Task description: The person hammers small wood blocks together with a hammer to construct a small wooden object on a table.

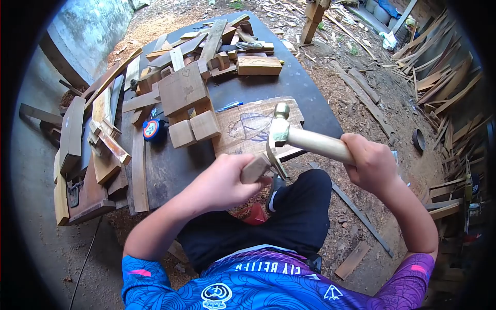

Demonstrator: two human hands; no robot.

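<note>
My right hand (pixel 373 164) grips the pale wooden handle of a hammer (pixel 281 130), its metal head raised over the board. My left hand (pixel 225 181) is closed around the wooden handle of a chisel (pixel 257 168), held against the near edge of a carved board (pixel 253 126). A fish outline is drawn in blue on that board, which lies on the dark table (pixel 305 88). The chisel's blade is mostly hidden behind the hammer head.
Several wooden blocks (pixel 183 90) and offcuts pile up on the table's far and left side. A blue-and-red tape measure (pixel 151 129) lies beside them. Planks and scrap wood (pixel 439 77) litter the dirt floor to the right. My knee in black trousers (pixel 305 201) is below the table edge.
</note>
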